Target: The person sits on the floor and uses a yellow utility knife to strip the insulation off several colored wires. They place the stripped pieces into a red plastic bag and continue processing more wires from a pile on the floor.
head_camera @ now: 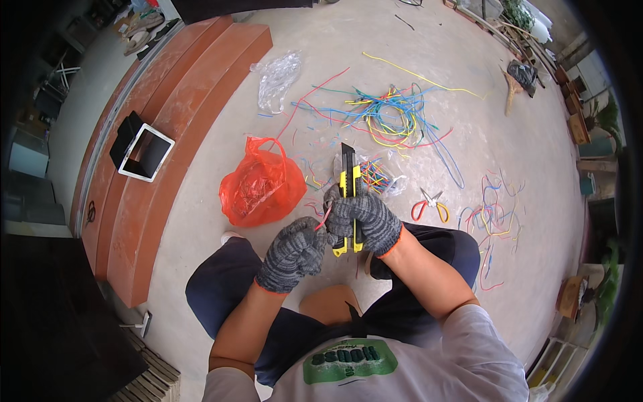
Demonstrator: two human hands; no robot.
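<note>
My left hand (pixel 297 251), in a grey knit work glove, pinches one end of a short red wire (pixel 324 219). The wire's other end meets the fingertips of my right hand (pixel 364 218), gloved the same way. That hand is closed around a yellow and black snap-off utility knife (pixel 350 176), its dark blade pointing away from me. Beyond the knife, a clear plastic bag (pixel 399 183) holds cut pieces of colored wire (pixel 374 176). A red plastic bag (pixel 266 188) with thin strands inside stands to the left of my hands.
A tangle of blue, yellow, green and red wires (pixel 394 118) lies farther out. Scissors (pixel 431 205) with red and yellow handles rest near my right knee. Wire scraps (pixel 490 216) are scattered to the right. Reddish steps (pixel 176 145) carrying a white-framed box (pixel 146 152) run along the left.
</note>
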